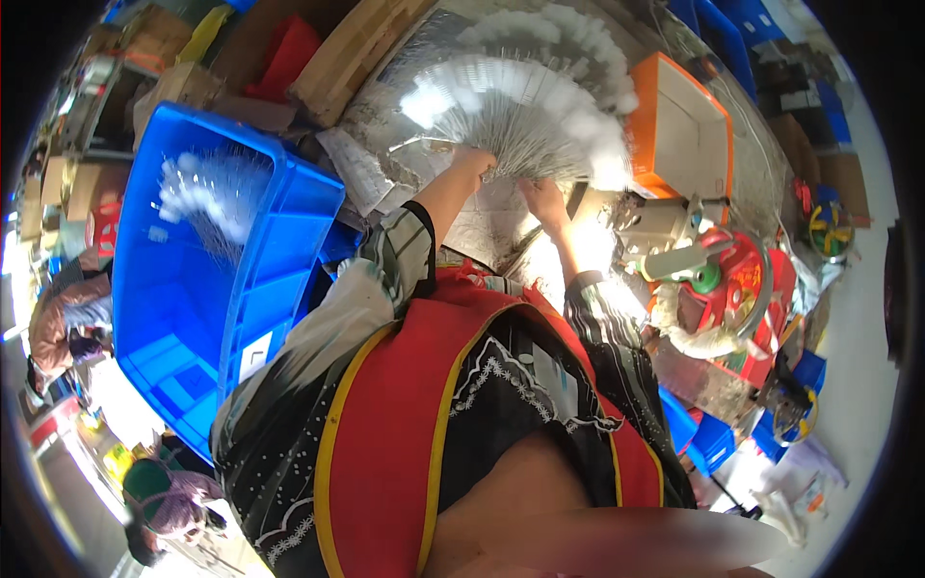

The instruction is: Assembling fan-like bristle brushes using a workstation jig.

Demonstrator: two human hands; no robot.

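A wide fan of thin wire-stemmed brushes [520, 120] with white bristly heads lies on the worktop in front of me, its heads pointing away. My left hand [470, 164] is closed at the near left ends of the wire stems. At the near right ends, the fingers of my right hand [545, 200] are pinched on the stems too. How many stems each hand holds is too fine to make out. Behind the fan lies another row of white-headed brushes [568, 34].
A large blue bin [260, 246] at my left holds more white-headed brushes. An orange bin [665, 125] stands right of the fan. Nearer on the right is a red machine [776, 279] with a green knob. Cardboard [356, 58] lies at the far left. Other people sit at far left.
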